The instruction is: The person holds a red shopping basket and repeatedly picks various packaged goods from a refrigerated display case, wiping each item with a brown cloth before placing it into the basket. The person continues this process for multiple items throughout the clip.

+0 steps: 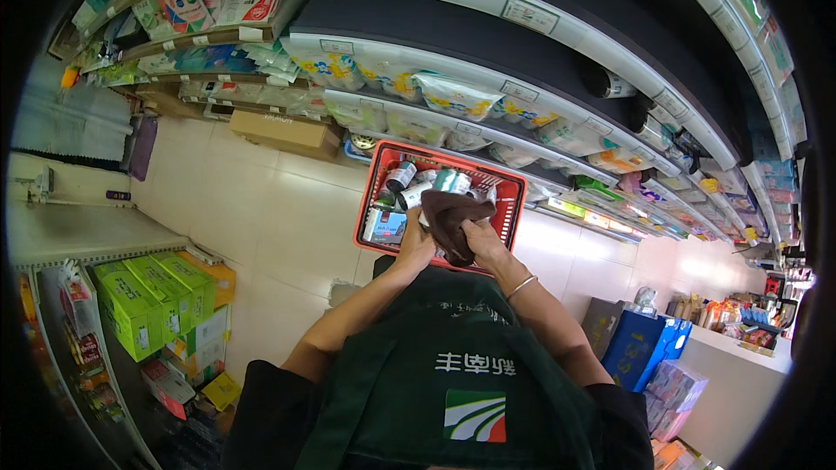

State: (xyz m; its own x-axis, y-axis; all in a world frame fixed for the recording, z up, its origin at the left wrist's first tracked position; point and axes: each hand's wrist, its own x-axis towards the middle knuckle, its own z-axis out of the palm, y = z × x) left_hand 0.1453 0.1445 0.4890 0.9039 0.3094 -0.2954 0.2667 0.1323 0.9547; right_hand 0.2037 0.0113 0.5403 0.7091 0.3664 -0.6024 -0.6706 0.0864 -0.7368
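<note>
Over a red plastic shopping basket both my hands are close together. A dark brown cloth is gripped in my right hand, its folds draped over the middle of the basket. Just left of the cloth, my left hand is closed around a pale item mostly hidden by the fingers and cloth. Inside the basket lie several bottles or jars, among them a dark-capped white bottle and a teal and white container. A blue and white box lies in the basket's near left corner.
Store shelves run along the far side, with a bare dark shelf above bagged goods. Beyond the basket's left side is a cardboard box. Green cartons are stacked at the lower left; a blue box stands at the right.
</note>
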